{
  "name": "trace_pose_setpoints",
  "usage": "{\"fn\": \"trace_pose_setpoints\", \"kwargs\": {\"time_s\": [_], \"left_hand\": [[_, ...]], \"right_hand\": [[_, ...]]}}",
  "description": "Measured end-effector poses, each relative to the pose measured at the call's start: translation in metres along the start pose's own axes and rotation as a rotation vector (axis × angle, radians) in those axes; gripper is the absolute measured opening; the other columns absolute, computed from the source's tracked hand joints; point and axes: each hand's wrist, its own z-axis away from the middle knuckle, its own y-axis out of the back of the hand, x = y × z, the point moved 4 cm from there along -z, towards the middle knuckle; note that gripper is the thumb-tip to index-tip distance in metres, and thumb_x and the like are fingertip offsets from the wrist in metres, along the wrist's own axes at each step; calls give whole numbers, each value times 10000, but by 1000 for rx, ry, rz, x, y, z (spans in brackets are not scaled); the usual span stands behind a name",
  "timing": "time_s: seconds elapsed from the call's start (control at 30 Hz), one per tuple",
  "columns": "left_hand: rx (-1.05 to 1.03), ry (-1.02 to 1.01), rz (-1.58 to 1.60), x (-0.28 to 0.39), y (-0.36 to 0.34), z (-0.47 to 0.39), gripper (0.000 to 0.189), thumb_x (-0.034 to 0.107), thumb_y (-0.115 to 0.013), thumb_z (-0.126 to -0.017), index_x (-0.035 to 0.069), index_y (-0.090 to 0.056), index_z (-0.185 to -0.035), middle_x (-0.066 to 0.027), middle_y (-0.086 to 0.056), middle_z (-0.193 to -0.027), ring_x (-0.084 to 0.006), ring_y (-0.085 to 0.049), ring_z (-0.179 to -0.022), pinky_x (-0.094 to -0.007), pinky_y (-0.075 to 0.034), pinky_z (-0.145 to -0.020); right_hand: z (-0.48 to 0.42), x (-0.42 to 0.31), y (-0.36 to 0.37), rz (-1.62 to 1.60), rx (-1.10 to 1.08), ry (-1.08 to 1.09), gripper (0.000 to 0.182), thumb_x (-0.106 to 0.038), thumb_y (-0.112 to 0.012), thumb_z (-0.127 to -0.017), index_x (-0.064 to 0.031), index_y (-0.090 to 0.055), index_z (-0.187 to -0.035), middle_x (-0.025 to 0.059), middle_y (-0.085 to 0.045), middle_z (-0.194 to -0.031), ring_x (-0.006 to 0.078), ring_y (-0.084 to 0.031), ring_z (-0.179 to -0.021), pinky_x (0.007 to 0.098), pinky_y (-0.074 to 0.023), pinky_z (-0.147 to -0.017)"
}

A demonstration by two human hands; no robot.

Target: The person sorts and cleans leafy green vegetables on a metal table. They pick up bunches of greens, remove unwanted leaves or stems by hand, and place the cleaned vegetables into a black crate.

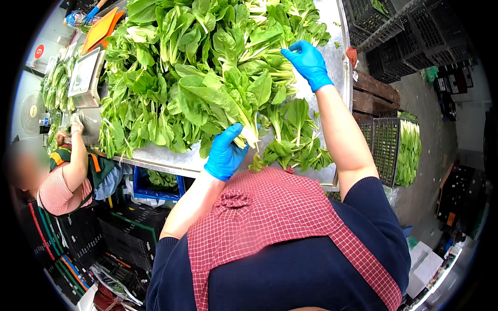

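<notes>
My left hand (227, 152), in a blue glove, holds a bunch of leafy greens (243, 105) by the pale stem ends near the table's front edge. Its leaves point away from me over a large heap of the same greens (155, 81) on the metal table (171, 160). My right hand (306, 65), also blue-gloved, is over the heap's right side, thumb and forefinger bent near some stems; whether they pinch anything I cannot tell. Several loose leafy pieces (297, 145) lie at the table's near right corner.
At left, a co-worker's hands (76, 128) are beside a scale (86, 79); an orange crate (100, 29) stands behind it. A blue crate (158, 184) with greens is below the table's edge. To the right are a black crate of greens (406, 151), a wooden pallet (373, 91) and stacked black crates (420, 39).
</notes>
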Motion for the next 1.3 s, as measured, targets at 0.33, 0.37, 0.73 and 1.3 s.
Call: {"fn": "trace_pose_setpoints", "kwargs": {"time_s": [0.33, 0.37, 0.73, 1.3], "left_hand": [[-13, -33, 145, 11, 5, -5, 649, 177, -647, -900, 37, -343, -1456, -189, -459, -1430, -336, -509, -1251, -440, -464, -1038], [1, -34, 165, 10, 6, -7, 645, 173, -646, -902, 32, -344, -1454, -189, -465, -1424, -339, -509, -1249, -439, -463, -1040], [58, -93, 138, 1, 4, -2, 423, 109, -619, -936, 34, -492, -1333, -112, -596, -1262, -256, -585, -1150, -409, -486, -995], [53, -206, -85, -1, 7, 15, 378, 221, -645, -946, 76, -517, -1271, -57, -608, -1172, -198, -593, -1087, -358, -506, -945]], "right_hand": [[30, 28, -14, -1095, -59, -304, 194, -140, -738, -852, -51, -635, -991, 47, -669, -800, 112, -602, -616, 247, -475, -537], [45, 23, -16, -1232, -104, -318, 195, -132, -722, -872, -58, -617, -1020, 46, -670, -813, 107, -606, -614, 245, -481, -532], [145, -31, -11, -1214, -14, -121, 94, 30, -661, -860, -25, -616, -921, 185, -697, -1050, 162, -656, -730, 277, -520, -644], [208, -124, -23, -117, -123, 575, 190, -193, -709, -834, -92, -671, -991, 85, -641, -859, 248, -649, -700, 348, -528, -617]]}}
